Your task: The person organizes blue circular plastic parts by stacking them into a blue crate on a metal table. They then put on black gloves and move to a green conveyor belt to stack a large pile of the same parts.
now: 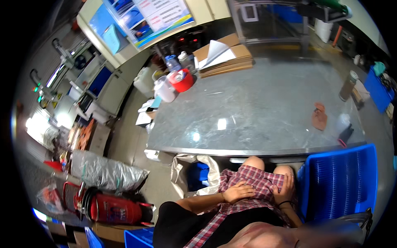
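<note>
Both of my hands rest on my lap, on a red checked cloth garment (258, 178). My left hand (238, 192) lies flat on it, fingers stretched out and holding nothing. On the right thigh, near the knee, lies my right hand (284, 190), fingers extended and slightly apart, with a dark band at the wrist. Just beyond my knees runs the front edge of a grey metal-topped table (248, 120). Close to my left forearm stands an open pale sack (178, 175) with blue pieces (198, 173) inside.
A blue plastic crate (343, 182) stands at my right. On the table are stacked cardboard sheets (231, 68), a red tub (183, 82), a white jug (164, 90), a reddish-brown flat object (319, 118) and a tall bottle (348, 86). A red fire extinguisher (118, 209) is at lower left.
</note>
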{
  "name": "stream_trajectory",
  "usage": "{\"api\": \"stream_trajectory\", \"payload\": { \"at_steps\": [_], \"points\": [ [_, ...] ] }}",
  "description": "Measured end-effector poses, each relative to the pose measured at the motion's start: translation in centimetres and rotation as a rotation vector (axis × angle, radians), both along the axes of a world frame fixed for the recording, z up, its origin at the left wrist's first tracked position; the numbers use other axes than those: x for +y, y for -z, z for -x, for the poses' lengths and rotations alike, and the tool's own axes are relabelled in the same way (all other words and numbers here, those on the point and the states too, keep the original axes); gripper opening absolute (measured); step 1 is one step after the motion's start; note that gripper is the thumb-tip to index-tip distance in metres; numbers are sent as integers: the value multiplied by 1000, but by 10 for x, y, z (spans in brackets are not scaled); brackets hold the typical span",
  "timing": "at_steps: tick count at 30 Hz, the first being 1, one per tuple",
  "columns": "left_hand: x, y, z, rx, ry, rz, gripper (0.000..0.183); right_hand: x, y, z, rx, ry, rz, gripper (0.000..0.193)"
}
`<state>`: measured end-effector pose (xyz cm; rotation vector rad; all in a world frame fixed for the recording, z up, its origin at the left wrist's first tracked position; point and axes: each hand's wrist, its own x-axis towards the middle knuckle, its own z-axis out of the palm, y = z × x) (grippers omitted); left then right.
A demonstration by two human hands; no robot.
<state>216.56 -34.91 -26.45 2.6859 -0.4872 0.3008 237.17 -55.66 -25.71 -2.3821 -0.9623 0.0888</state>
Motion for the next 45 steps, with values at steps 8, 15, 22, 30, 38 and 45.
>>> {"api": "stream_trajectory", "payload": {
  "at_steps": [8,15,22,30,38,45],
  "points": [
    [1,-7,-1,66,5,79,51,3,5,-2,-89,-18,-20,74],
    [1,-10,-1,100,9,136,53,0,9,-5,-100,-50,-2,73],
    [1,-7,-2,42,-6,123,46,0,10,-6,-143,-69,-32,72],
    [1,-8,-1,57,-15,114,46,-1,8,-5,-123,-57,-48,71],
    [2,-6,-1,53,-10,103,48,0,8,-5,-146,-57,-51,71],
    [1,-11,-1,57,-14,87,48,0,3,-3,-126,-46,-54,71]
  ]
}}
